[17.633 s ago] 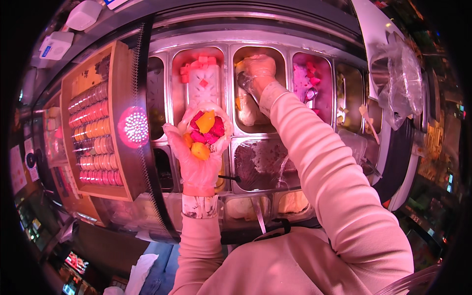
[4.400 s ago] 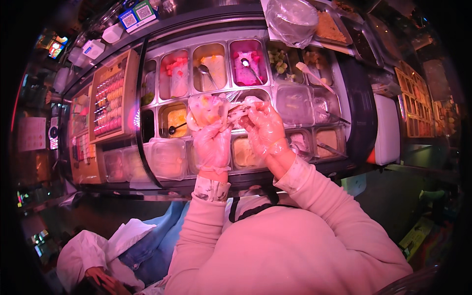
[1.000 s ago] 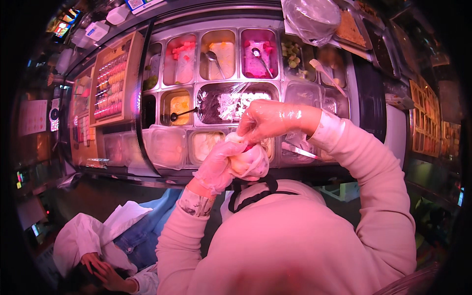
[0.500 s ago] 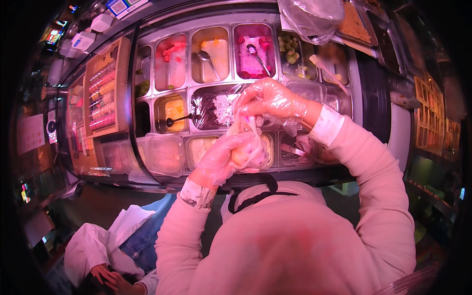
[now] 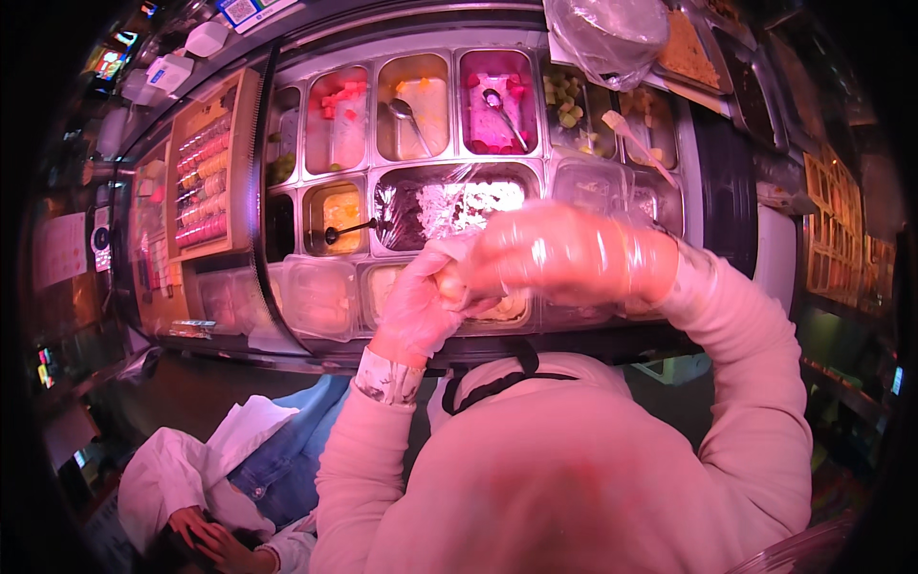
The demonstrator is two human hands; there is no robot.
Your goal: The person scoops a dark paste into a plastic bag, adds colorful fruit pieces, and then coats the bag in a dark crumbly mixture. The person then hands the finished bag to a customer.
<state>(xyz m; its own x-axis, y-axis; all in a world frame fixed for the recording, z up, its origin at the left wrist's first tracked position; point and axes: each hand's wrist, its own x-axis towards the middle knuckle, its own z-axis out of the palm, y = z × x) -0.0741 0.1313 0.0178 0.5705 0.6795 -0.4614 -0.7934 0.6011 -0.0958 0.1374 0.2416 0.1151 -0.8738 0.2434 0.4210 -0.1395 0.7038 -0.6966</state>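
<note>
Both of my hands wear clear plastic gloves and meet above the near part of the topping counter. My left hand (image 5: 421, 298) is closed around a soft, pale, thin-skinned wrap (image 5: 457, 246), of which only a little shows now. Across it, from the right, comes my right hand (image 5: 569, 251), smeared by motion and covering most of the wrap. Whether its fingers pinch the wrap's edge cannot be made out. Just beyond the hands lies a steel pan (image 5: 406, 206) of white and dark bits, partly under plastic film.
Steel pans hold red cubes (image 5: 342, 100), a spoon in pale liquid (image 5: 409, 120), pink pieces (image 5: 497, 105) and green cubes (image 5: 566, 100). A wooden tray (image 5: 204, 167) of small round sweets stands left. A bagged tub (image 5: 612, 38) sits at the back. Someone sits lower left, hands (image 5: 212, 536) together.
My right hand has come down and nearer, from above the wrap to across it, now blurred. My left hand has risen slightly and turned inward. The wrap, plainly visible before, is mostly covered.
</note>
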